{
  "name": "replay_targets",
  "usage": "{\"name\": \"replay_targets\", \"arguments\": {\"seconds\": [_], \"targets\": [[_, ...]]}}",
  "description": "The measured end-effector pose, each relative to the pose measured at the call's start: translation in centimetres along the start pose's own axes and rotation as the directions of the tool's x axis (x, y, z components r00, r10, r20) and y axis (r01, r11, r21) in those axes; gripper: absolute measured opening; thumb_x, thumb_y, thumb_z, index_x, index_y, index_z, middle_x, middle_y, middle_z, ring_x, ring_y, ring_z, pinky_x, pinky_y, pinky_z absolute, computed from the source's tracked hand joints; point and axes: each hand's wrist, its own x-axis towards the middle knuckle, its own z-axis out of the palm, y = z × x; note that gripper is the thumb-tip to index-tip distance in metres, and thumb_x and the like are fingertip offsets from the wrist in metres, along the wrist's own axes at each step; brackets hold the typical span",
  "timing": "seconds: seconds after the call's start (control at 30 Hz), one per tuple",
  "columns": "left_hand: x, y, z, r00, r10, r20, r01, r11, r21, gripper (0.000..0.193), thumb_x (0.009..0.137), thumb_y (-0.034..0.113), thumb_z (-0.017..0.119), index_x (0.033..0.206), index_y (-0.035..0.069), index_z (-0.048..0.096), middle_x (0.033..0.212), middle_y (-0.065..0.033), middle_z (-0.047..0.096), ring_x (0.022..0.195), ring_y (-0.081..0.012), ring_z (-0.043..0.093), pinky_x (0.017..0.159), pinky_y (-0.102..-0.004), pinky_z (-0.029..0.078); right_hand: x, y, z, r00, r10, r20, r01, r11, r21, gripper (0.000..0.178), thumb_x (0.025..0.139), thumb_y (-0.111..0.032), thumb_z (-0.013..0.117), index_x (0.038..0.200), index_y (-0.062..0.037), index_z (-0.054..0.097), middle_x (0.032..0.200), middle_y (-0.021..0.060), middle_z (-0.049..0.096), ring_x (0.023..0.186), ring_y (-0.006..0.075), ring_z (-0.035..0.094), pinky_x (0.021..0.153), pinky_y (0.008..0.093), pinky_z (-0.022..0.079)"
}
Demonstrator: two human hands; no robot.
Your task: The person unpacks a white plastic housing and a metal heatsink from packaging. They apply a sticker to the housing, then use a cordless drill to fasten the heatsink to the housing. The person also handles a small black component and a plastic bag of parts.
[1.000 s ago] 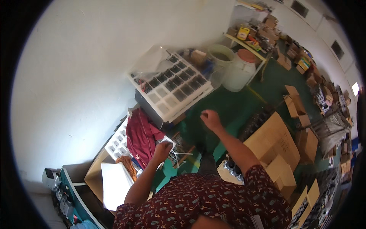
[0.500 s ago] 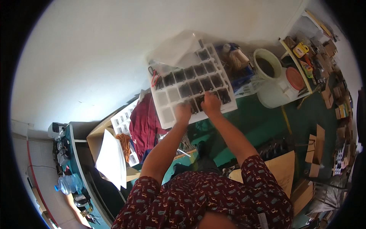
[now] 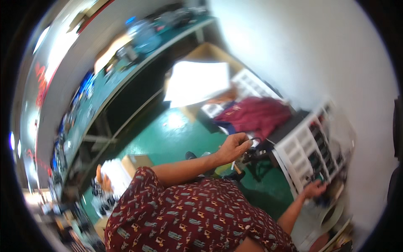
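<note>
Pinching a dark, cord-like loop [image 3: 256, 139] between thumb and fingers, a worker's left hand [image 3: 234, 148] hangs above a green floor [image 3: 168, 136], while the right hand [image 3: 315, 190] is at the right-hand end of a white compartment tray [image 3: 296, 152]; blur makes it impossible to tell whether its fingers grip anything. The loop sits at the left fingertips, a light hold that likely suits something slender. Dark pieces [image 3: 321, 145] fill cells near the right fingers, presumably separated for easy reach. Beyond them, a clear plastic sheet [image 3: 342, 130] partly obstructs the tray's wall side. Dark clutter [image 3: 252, 156] just below the left fingers hides where the loop ends. Past those fingers lie a maroon garment [image 3: 262, 114] and, farther off, a white sheet [image 3: 199, 82]; well to their left, a counter [image 3: 104, 90] bears a blue jug [image 3: 147, 38].
</note>
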Motion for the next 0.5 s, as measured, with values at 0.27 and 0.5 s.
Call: {"name": "replay_targets", "arguments": {"seconds": [0.27, 0.5], "targets": [[-13.0, -5.1, -22.2, 0.791, 0.003, -0.612, -0.004, 1.0, 0.001, 0.024, 0.095, 0.022, 0.065, 0.085, 0.001, 0.061, 0.074, -0.0018, 0.062, 0.067, -0.0079, 0.054, 0.057, -0.0272, 0.045, -12.0, -19.7, 11.5, 0.493, 0.04, 0.869, -0.846, 0.257, 0.468, 0.04, 0.096, -0.033, 0.058, 0.125, -0.0051, 0.062, 0.109, 0.0151, 0.068, 0.093, 0.0311, 0.068, 0.077, 0.0378, 0.058], [-20.3, -2.0, -37.0, 0.5, 0.14, -0.855, -0.169, 0.984, 0.063, 0.025, 0.094, 0.02, 0.068, 0.08, 0.002, 0.057, 0.07, -0.0019, 0.057, 0.066, -0.0093, 0.052, 0.057, -0.0282, 0.044, -45.3, -43.7, 14.6, -0.415, -0.438, 0.798, -0.803, 0.588, -0.095, 0.036, 0.098, -0.04, 0.055, 0.118, -0.011, 0.064, 0.101, 0.0094, 0.071, 0.084, 0.0206, 0.07, 0.067, 0.0351, 0.061]]}}
